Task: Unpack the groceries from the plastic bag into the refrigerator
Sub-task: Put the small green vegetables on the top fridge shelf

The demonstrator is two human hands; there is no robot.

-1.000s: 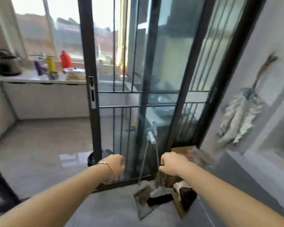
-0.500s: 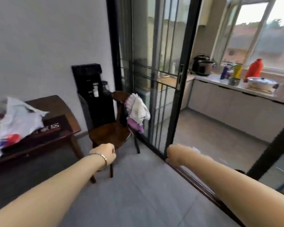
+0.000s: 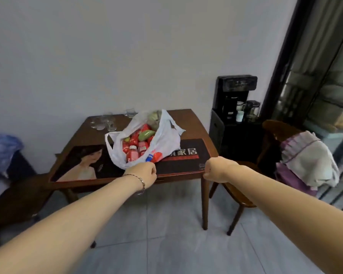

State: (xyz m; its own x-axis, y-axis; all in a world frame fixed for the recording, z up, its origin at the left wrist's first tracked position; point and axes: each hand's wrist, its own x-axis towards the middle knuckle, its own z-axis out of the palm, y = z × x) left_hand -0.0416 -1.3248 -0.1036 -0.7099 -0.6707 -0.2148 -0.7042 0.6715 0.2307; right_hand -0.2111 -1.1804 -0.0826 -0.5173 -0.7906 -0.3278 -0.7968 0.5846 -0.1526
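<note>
Both arms out in front. Left hand is curled into a fist with nothing visible in it, at the near edge of the plastic bag; can't tell if it touches the bag. Bracelet on that wrist. Right hand is also fisted and empty, at the bench front-right corner. Bag sits open mid-bench, partly on a dark printed mat, and holds red bottles and packets, a green item and a pale green vegetable at the back. Empty glasses at the far-left corner. Black water dispenser stands right of the bench, chair draped with cloth beside it.
</note>
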